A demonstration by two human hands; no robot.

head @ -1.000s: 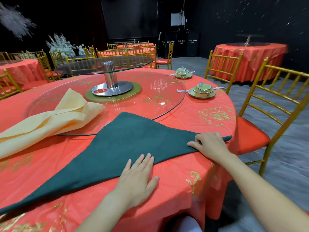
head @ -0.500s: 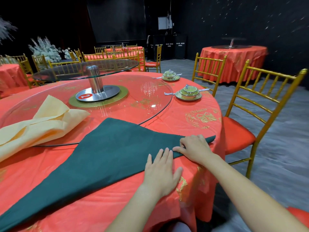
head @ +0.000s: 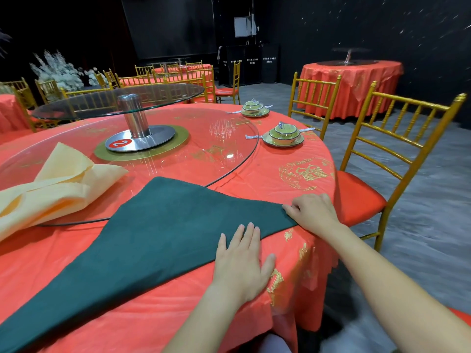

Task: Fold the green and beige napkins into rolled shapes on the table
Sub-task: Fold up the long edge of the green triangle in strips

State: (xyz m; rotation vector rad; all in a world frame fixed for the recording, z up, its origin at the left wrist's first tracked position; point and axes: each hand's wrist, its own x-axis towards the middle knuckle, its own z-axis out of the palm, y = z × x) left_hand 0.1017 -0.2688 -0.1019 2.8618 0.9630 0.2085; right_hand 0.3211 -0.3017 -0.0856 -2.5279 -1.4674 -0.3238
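The green napkin (head: 158,235) lies flat as a long triangle on the red tablecloth (head: 293,171), its far point over the glass turntable's rim. My right hand (head: 313,212) covers the napkin's right tip, fingers curled round the cloth there. My left hand (head: 242,261) presses flat with straight fingers on the napkin's near edge, just left of the right hand. The beige napkin (head: 58,184) lies loosely folded at the left, partly on the glass.
A glass turntable (head: 224,138) with a steel post (head: 133,115) and a raised glass disc fills the table's middle. Two covered bowl settings (head: 283,135) stand at the far right. Gold chairs (head: 397,143) with red seats stand close on the right.
My right hand has slid onto the napkin's right tip, which no longer shows beyond it. My left hand has moved right along the near edge, closer to the right hand.
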